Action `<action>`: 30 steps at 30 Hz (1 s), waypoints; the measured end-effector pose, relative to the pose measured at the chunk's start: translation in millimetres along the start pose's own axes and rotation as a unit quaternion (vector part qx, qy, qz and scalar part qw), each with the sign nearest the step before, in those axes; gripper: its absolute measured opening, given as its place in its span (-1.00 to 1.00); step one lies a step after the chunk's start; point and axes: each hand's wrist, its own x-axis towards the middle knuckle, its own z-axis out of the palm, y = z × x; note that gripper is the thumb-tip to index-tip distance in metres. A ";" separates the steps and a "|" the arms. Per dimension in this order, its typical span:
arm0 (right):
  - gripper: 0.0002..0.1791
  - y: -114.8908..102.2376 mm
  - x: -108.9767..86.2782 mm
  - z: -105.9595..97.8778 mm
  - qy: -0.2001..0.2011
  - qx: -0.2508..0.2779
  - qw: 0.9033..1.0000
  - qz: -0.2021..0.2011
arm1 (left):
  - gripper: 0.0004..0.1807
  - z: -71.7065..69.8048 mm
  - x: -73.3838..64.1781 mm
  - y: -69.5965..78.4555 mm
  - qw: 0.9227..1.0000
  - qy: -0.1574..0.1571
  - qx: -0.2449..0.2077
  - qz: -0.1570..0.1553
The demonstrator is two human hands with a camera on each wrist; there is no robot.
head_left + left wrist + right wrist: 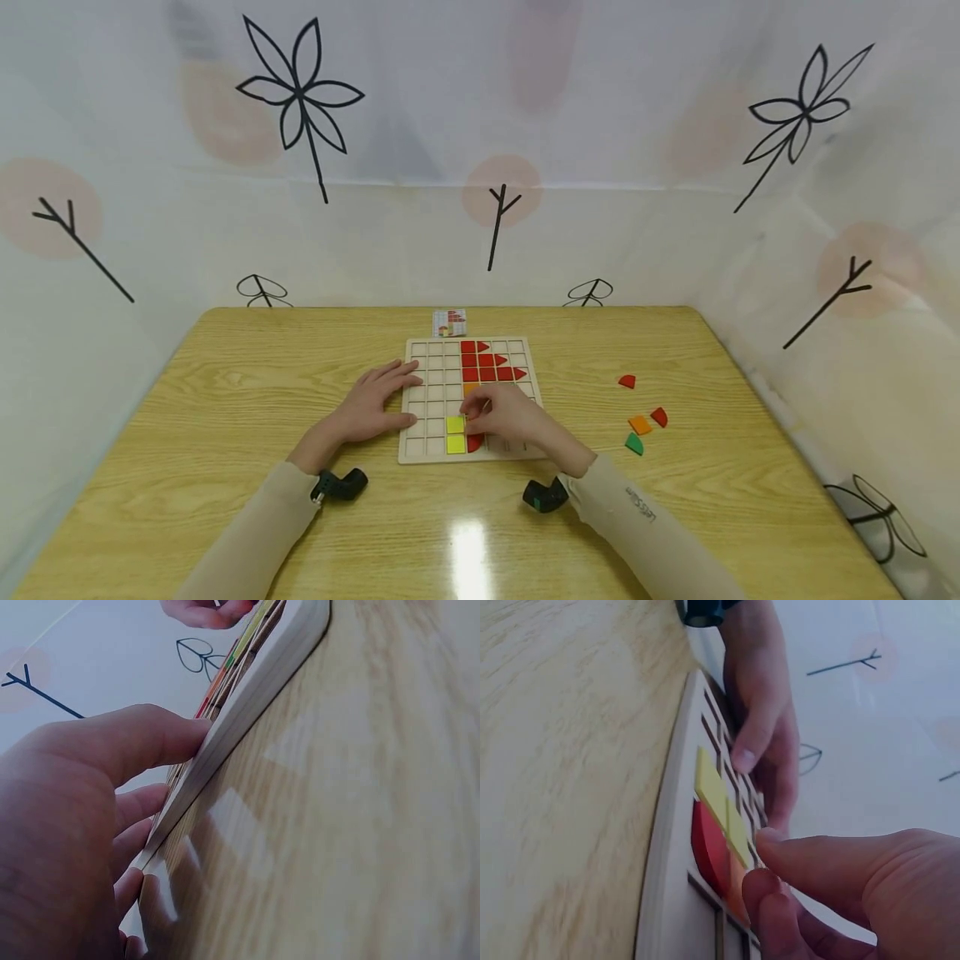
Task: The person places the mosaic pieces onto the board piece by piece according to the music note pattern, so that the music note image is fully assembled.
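Observation:
A wooden grid board [436,386] lies on the table. My left hand [372,404] rests at its left edge, thumb and fingers spread over the rim; in the left wrist view the thumb [161,739] lies against the board's side. Over the board's lower middle is my right hand [506,412], thumb and index fingertips close together beside the yellow squares [455,435]. A red quarter-circle tile [709,847] and an orange tile [736,889] sit by those fingertips. I cannot tell whether they pinch a tile. Red squares and triangles [487,374] fill cells higher up.
A small pattern card [449,323] lies just beyond the board. On the table to the right are red quarter-circle tiles [627,382], an orange square [640,425] and a green tile [634,443]. A patterned cloth backdrop [480,233] stands behind the table.

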 end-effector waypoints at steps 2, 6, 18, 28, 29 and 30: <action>-0.84 5.2 -3.0 -6.5 0.005 0.004 1.000 -0.007 | -0.33 -0.1 0.1 -0.1 1.000 0.000 -0.001 0.004; -0.84 17.3 -13.1 -25.5 0.029 -0.002 1.000 -0.011 | -0.34 0.2 0.8 -0.9 1.000 0.002 -0.001 0.010; -0.74 73.1 -79.0 -111.9 0.125 -0.027 0.990 0.056 | -0.35 -0.4 0.9 -0.6 1.000 0.000 0.000 0.008; -0.69 119.1 -133.9 -157.1 0.123 -0.041 0.989 0.073 | -0.35 -0.4 -0.1 -1.1 1.000 0.001 0.001 0.010; -0.68 122.4 -137.4 -159.2 0.116 -0.040 0.990 0.070 | -0.35 -0.5 -0.2 -1.1 1.000 0.002 0.000 0.010; -0.68 126.0 -140.1 -160.9 0.108 -0.035 0.991 0.070 | -0.35 -0.5 -0.3 -1.1 1.000 0.002 0.000 0.011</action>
